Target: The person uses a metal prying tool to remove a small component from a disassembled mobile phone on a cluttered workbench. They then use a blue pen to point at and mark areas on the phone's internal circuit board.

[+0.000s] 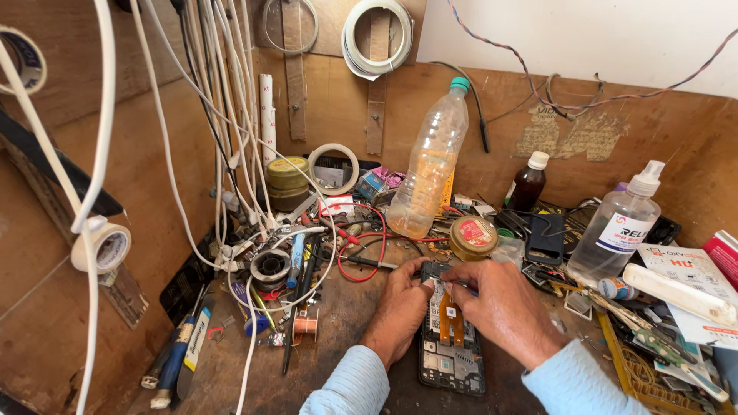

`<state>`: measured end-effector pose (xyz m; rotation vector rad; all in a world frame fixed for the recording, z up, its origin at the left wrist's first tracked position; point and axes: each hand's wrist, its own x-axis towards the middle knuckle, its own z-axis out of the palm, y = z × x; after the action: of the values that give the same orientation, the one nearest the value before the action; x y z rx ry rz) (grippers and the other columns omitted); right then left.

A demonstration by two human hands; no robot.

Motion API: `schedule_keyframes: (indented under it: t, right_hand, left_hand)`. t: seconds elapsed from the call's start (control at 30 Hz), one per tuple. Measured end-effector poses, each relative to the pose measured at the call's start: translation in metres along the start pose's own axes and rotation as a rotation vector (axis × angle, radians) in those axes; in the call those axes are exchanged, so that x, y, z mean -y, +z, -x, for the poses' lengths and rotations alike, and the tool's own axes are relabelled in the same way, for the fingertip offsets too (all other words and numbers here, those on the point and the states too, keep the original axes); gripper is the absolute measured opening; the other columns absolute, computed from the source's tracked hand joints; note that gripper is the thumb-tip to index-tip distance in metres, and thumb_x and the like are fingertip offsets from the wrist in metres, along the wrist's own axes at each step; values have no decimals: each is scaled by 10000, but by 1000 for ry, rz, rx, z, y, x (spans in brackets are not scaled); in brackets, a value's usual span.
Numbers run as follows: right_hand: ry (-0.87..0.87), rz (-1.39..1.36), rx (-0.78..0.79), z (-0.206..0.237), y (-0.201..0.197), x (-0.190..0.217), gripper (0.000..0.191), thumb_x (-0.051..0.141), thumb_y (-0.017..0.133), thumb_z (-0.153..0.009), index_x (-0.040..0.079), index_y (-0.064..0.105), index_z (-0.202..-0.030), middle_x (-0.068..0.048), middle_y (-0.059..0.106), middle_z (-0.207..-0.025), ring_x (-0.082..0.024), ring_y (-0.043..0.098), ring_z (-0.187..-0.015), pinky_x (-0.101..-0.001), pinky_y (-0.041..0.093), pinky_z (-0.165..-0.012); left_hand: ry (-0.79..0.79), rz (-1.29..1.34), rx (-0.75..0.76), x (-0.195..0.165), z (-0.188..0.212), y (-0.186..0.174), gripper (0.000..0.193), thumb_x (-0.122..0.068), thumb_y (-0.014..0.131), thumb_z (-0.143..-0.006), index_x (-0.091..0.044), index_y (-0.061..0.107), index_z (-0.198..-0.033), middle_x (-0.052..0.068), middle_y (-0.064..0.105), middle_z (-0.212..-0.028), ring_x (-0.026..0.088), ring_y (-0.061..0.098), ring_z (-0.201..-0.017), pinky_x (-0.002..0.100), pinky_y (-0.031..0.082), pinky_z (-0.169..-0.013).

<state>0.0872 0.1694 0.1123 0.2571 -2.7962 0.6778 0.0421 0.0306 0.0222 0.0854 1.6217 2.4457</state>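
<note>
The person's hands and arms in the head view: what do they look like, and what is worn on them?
Both hands are bare: no gloves, and no ring or watch is visible. The left hand and the right hand each come out of a long light blue sleeve of finely ribbed fabric, left sleeve and right sleeve, reaching to the wrists. No markings show on the sleeves.

Electronics repair workshop, solder spool (270,267), hanging cables (223,115), tape rolls (377,34), wooden bench (346,315)
</note>
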Motion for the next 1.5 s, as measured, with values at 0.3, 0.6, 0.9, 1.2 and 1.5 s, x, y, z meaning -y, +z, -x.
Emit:
schedule_keyframes:
  t: [0.3, 0.6, 0.9, 1.2, 1.5]
  right_hand:
    - [29, 63, 36, -14, 2, 3, 194, 180, 731, -816, 118, 820, -977, -177, 770, -904, -343, 760, -844, -449, 584, -797]
    - [156, -113, -358, 13, 48, -3, 177, 183, 698, -896, 102, 806, -1009, -198, 763, -830, -385, 737, -744, -467, 560, -703]
    - [183, -193, -148, 16, 31, -7, 213, 196, 715, -875, 136, 807, -1058, -166, 768, -729, -287, 762, -631, -409, 567, -624]
    - [32, -104, -82, 3, 20, -9, 215, 184, 732, -826, 113, 814, -1012, -155, 785, -882, -326, 774, -786, -418, 588, -726]
    - [3, 46, 36, -33, 14, -18, 199, 129, 730, -771, 101, 829, -941, -231, 761, -860, -348, 771, -836, -444, 588, -792]
  left_hand:
    - [40, 13, 0, 13, -11, -4, 491, -27, 548, -947, -36, 537, -1438, 127, 668, -1033, 164, 632, -886, 289, 527, -788]
    - [114, -64, -34, 16, -11, -2, 469, -25, 560, -929, 10, 580, -1396, 101, 717, -1101, 158, 660, -958, 274, 535, -845]
    - [110, 67, -18, 13, -8, 0, 472, -9, 548, -928, 14, 539, -1399, 132, 748, -1050, 190, 700, -894, 306, 562, -778]
    - [82, -2, -31, 14, -12, -1, 454, -26, 546, -939, -25, 568, -1392, 110, 727, -1026, 148, 670, -873, 275, 541, -767]
    - [144, -196, -131, 32, -30, -8, 444, -40, 611, -917, -25, 625, -1360, 67, 734, -1117, 127, 656, -964, 263, 525, -839]
